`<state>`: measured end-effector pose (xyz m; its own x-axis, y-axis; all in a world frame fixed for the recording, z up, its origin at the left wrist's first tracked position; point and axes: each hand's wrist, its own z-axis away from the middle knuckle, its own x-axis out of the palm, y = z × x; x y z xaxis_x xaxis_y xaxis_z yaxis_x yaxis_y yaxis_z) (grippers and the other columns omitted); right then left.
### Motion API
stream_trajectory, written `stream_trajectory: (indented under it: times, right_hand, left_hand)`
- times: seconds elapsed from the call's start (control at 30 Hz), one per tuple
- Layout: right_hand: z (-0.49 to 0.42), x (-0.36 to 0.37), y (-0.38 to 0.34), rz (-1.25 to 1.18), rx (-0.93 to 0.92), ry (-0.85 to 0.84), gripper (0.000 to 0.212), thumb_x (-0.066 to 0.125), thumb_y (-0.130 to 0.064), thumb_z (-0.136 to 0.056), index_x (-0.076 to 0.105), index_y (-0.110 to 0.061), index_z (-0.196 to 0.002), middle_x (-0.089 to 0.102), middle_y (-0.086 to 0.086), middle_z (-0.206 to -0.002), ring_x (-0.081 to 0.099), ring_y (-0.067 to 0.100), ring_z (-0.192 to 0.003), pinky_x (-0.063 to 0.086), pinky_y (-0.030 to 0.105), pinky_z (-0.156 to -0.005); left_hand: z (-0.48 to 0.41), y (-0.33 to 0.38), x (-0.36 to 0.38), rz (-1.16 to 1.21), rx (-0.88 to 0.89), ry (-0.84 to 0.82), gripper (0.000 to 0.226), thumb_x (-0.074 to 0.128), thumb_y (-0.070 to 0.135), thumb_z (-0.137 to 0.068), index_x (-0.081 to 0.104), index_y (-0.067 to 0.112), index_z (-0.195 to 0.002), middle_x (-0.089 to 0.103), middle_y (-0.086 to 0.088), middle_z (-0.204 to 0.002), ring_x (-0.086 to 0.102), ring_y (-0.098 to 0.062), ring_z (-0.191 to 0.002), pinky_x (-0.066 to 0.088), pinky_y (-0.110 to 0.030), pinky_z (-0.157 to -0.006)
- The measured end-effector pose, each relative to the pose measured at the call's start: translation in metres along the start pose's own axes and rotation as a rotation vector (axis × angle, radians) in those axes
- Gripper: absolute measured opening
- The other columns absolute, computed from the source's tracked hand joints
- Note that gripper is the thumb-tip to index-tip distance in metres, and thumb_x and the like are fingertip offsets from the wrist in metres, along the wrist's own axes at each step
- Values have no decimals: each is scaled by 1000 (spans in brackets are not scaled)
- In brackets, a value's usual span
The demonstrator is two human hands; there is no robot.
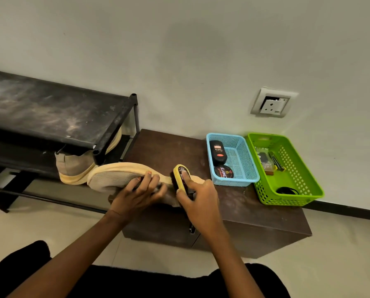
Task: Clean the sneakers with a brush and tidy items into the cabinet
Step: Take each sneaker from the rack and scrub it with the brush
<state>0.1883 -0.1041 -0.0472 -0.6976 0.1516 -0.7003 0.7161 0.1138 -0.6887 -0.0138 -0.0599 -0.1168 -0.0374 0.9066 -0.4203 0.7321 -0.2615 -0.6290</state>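
While the left hand (134, 194) clamps the sneaker (115, 177) at the surface's (255, 211) left edge, the right hand (199, 201) grips the brush (180, 175), forefinger along its back, bristles on the shoe. Just left, a second sneaker (74, 166) sits under the rack's (50, 108) top shelf. Right of the brush stand a blue basket (233, 182) and a green basket (308, 190); the near right of the surface lies bare.
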Motion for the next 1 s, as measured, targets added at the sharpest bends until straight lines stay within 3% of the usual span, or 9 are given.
stream_trajectory:
  times: [0.1,0.2,0.33,0.43,0.5,0.6,0.73,0.9,1.0]
  right_hand:
    - [-2,-14,22,-23,169,66,43,63,-25,-84,58,-23,-126,67,13,-83,58,13,-74,36,16,-59]
    - [1,-22,35,-26,284,130,39,63,-21,-83,62,-17,-122,50,-1,-51,43,10,-52,35,12,-53]
    - [1,-2,22,-29,225,77,44,62,-33,-84,55,-30,-127,48,6,-78,41,11,-64,28,16,-53]
    - [1,-18,34,-82,343,107,37,62,-24,-86,62,-22,-123,63,7,-76,46,8,-60,30,18,-53]
    - [4,-19,33,-182,402,109,36,62,-23,-86,62,-21,-122,71,4,-91,50,3,-62,36,11,-52]
    - [3,-11,27,-238,313,107,36,64,-22,-85,60,-25,-120,62,-10,-71,46,-2,-50,35,7,-48]
    - [-2,-7,44,-362,565,110,27,63,-22,-85,70,-10,-109,69,-5,-110,64,14,-86,37,12,-53]
    - [-7,-1,36,-600,586,73,24,66,-24,-81,71,-23,-105,63,-29,-106,62,6,-89,53,32,-83]
    - [-6,-5,43,-676,832,-5,20,66,-24,-82,71,-18,-100,70,0,-99,60,15,-80,49,30,-61]
  left_hand:
    - [3,4,-1,36,-13,-23,42,36,4,-90,31,14,-130,43,-12,-125,42,-28,-116,34,-39,-91]
    - [7,8,1,70,-58,-82,55,53,10,-73,38,15,-126,43,-13,-124,42,-29,-116,33,-40,-91]
    - [8,4,2,73,-100,-83,45,41,10,-78,41,16,-123,43,-13,-122,42,-30,-115,32,-40,-90]
    - [11,8,0,63,-83,-109,44,38,10,-80,42,17,-123,43,-13,-123,42,-30,-115,32,-40,-91]
    - [17,10,3,60,-112,-129,46,44,10,-77,41,17,-123,43,-13,-123,42,-30,-116,31,-41,-91]
    - [19,5,7,53,-154,-158,55,55,8,-68,42,16,-121,44,-14,-122,42,-32,-116,30,-43,-89]
    - [20,4,2,94,-142,-195,53,53,8,-69,43,17,-121,43,-13,-123,41,-32,-117,30,-43,-90]
    - [22,2,3,162,-248,-319,82,81,11,-45,43,15,-118,41,-16,-122,40,-35,-116,30,-44,-88]
    - [24,2,0,206,-276,-339,85,83,12,-43,43,15,-118,41,-16,-122,40,-36,-116,30,-46,-88]
